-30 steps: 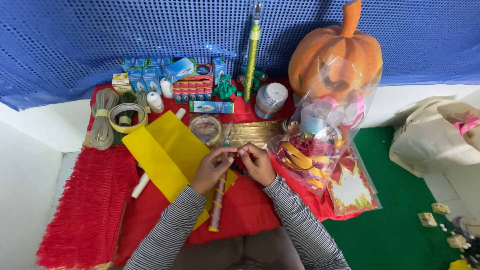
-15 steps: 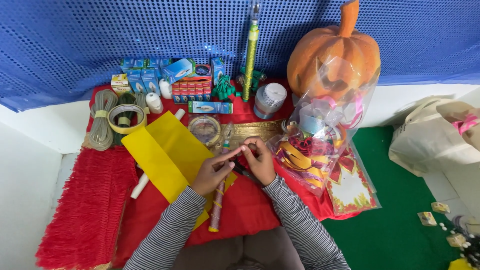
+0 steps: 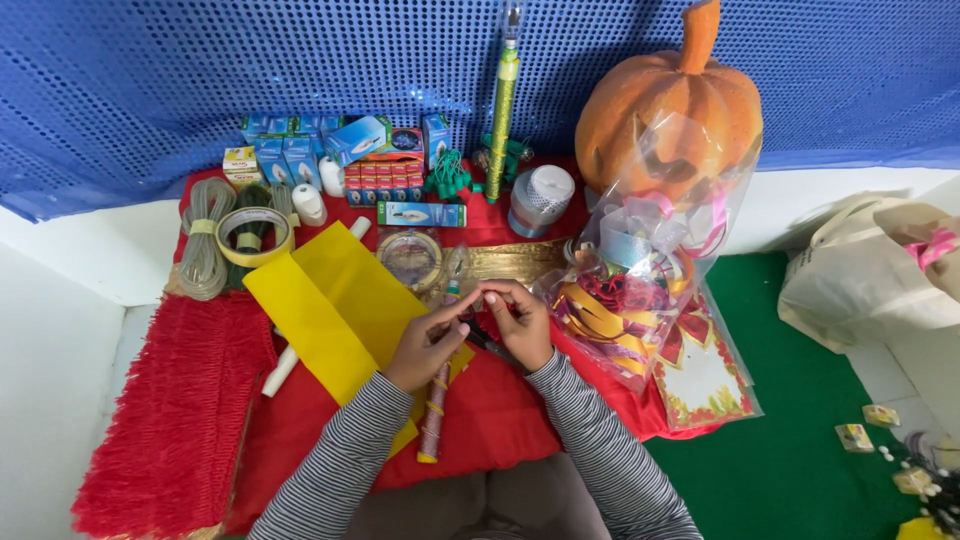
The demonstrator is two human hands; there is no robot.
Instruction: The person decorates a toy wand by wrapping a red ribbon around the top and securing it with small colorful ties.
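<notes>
Sparkly stick [image 3: 437, 415] is pinched at its top by both hands [image 3: 478, 330], boxed in by yellow paper [image 3: 330, 310], tape roll [image 3: 410, 257] and ribbon bag [image 3: 640, 290].

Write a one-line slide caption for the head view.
Both hands, left hand and right hand, meet fingertip to fingertip above yellow paper.

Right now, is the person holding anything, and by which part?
Both hands, left and right, meet fingertip to fingertip above the red cloth. Something tiny seems pinched between them, but it is too small to tell.
</notes>
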